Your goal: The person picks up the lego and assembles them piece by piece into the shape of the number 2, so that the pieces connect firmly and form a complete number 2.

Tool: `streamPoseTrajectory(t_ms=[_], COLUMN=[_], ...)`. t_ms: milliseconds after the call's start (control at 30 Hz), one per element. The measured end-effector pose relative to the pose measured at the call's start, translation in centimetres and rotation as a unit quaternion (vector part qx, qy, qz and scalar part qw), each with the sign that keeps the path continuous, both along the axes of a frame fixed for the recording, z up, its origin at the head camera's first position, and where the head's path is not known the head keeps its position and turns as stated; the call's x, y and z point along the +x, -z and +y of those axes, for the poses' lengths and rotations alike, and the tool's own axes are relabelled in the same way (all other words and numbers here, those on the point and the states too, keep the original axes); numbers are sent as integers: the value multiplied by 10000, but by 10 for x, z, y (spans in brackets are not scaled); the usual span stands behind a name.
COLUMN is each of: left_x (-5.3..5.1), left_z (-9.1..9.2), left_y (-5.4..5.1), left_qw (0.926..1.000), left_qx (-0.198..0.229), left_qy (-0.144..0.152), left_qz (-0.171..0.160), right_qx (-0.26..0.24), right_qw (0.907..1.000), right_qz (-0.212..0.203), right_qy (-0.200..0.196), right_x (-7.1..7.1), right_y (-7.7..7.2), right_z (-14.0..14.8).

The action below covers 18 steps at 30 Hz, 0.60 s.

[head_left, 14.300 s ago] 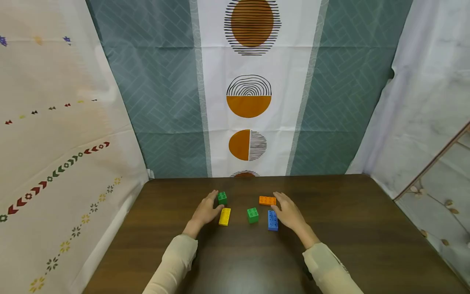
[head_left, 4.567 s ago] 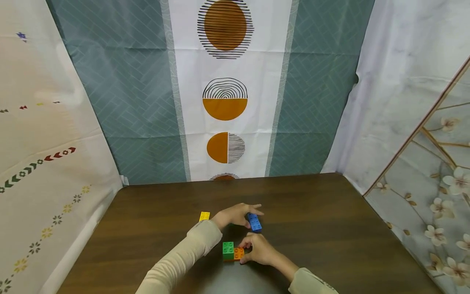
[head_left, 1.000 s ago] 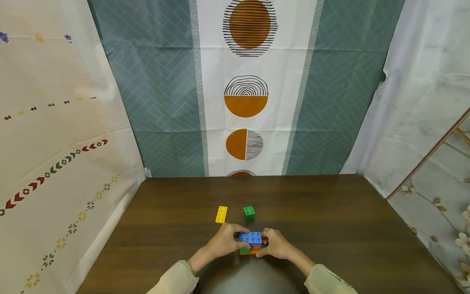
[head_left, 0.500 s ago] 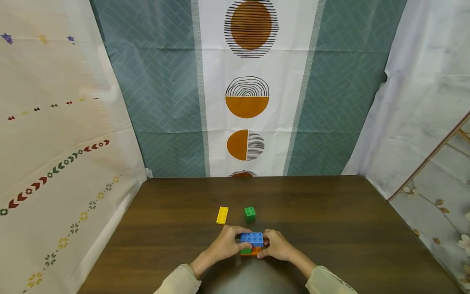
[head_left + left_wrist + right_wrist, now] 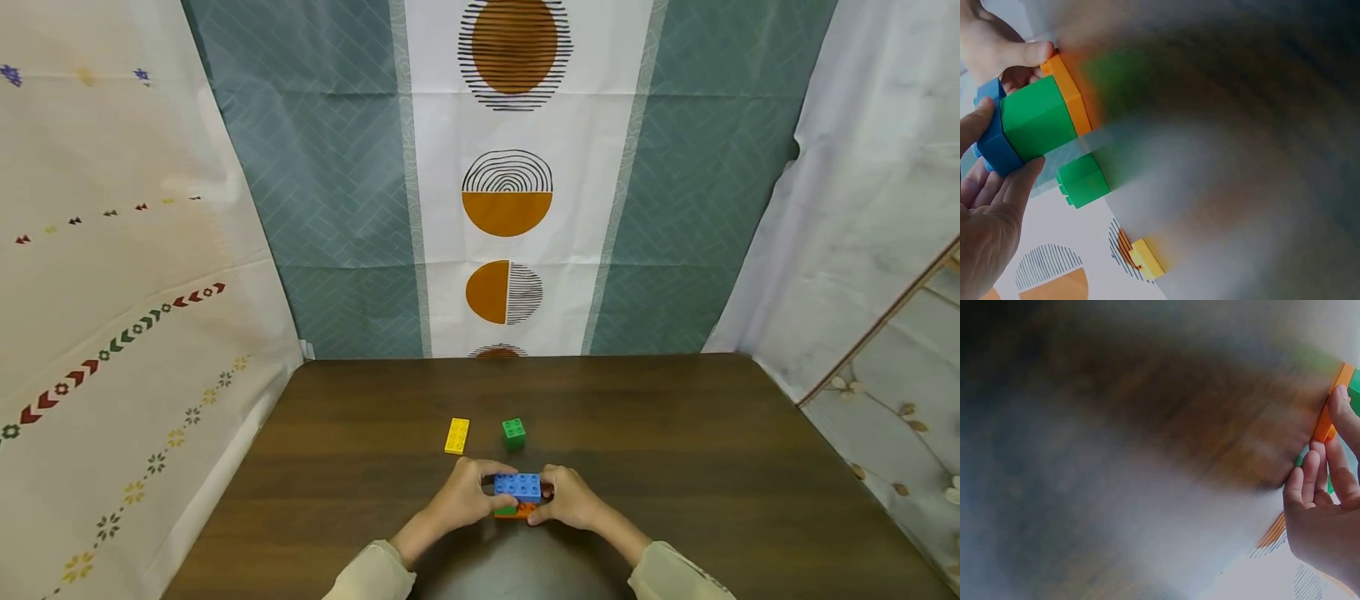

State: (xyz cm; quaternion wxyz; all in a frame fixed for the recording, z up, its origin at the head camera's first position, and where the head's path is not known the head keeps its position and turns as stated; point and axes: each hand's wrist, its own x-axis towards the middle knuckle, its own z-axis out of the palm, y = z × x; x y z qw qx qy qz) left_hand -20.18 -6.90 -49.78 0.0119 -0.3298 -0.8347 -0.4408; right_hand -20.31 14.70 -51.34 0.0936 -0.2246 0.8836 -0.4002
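In the head view a small stack stands near the table's front. Its base is a flat orange brick, with a green brick on the orange brick's left part. On top of the green one lies a blue eight-stud brick, its right end overhanging the orange. My left hand pinches the blue brick between thumb and fingers, as the left wrist view also shows. My right hand grips the right end of the orange brick; the right wrist view shows its thumb against it.
Behind the stack, a second green brick and a flat yellow brick lie apart on the dark wooden table. A patterned cloth hangs at the table's far edge, with more cloth on both sides.
Long before, the bricks lay apart under open hands; then green sat on orange while the left hand reached the blue brick. Over the last second both hands keep their grip, almost unmoved.
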Motion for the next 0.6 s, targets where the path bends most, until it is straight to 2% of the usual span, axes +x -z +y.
streamPoseTrajectory(t_ms=[233, 433, 600], left_x=[-2, 1, 2], left_z=[-4, -5, -3], left_y=[-3, 2, 4], left_qw=[10000, 9996, 9994], left_qx=[-16, 130, 254], left_qy=[-44, -95, -37], left_qz=[-43, -219, -237], right_qx=[8, -50, -17], right_qw=[10000, 9997, 9997], right_qz=[-35, -216, -226], right_qy=[-44, -136, -35], right_x=[-4, -3, -1], right_y=[-2, -4, -6], right_z=[-4, -4, -3])
